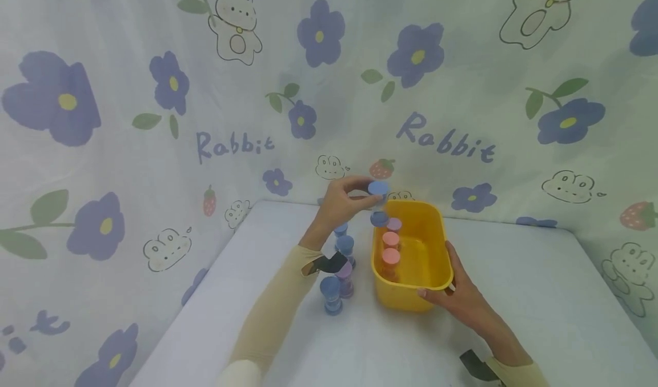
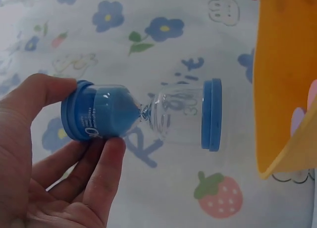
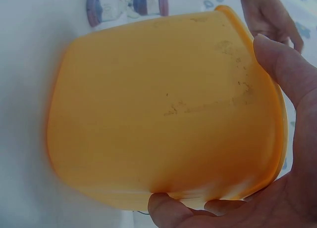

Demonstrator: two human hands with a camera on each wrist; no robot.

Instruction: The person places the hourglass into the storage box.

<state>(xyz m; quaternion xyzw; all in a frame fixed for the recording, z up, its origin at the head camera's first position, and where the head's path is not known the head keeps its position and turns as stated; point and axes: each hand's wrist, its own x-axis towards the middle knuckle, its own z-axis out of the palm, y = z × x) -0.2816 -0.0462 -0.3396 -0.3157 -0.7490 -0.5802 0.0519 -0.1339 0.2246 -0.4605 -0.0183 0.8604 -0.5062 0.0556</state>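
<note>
My left hand [image 1: 345,200] pinches a blue hourglass [image 2: 111,112] by one capped end, with thumb on one side and fingers on the other. In the head view that hourglass is upright over the left back rim of a yellow bin [image 1: 403,300]. Blue sand sits in the bulb nearest my fingers. Gripping the bin's right side and near corner, my right hand [image 1: 468,301] has its thumb on the rim. Inside, along the left wall, stand two pink-capped hourglasses, the nearer one [image 1: 390,257] in front, and a purple-capped one [image 1: 394,224] behind.
Left of the bin, several hourglasses stand on the white table [image 1: 514,284]: a blue one [image 1: 331,295] in front, a purple one [image 1: 346,284] beside it, other blue ones [image 1: 345,245] farther back, partly behind my left wrist. A patterned curtain [image 1: 349,101] hangs behind the table.
</note>
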